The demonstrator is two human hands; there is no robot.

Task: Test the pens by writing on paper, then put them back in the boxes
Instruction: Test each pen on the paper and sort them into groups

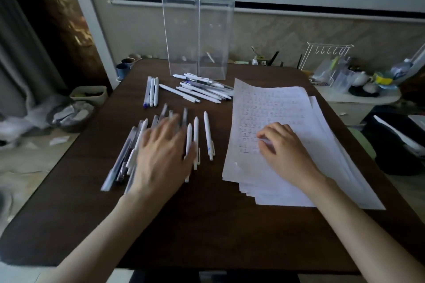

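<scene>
Two tall clear plastic boxes (198,38) stand upright side by side at the back of the dark wooden table (207,225). Several white pens lie loose in groups: a pile (204,90) in front of the boxes, three (151,91) to its left, and a spread row (197,137) near me. My left hand (164,151) hovers flat and blurred over that row, fingers spread. A stack of paper (287,144) with rows of writing lies at the right. My right hand (285,147) rests on it, fingers curled round a pen whose pale barrel barely shows.
A white wire rack (326,61) and cluttered items sit on a side surface at the right. Cups (125,66) stand past the table's back left corner. A bin and a bowl of scraps (69,117) are on the floor at the left.
</scene>
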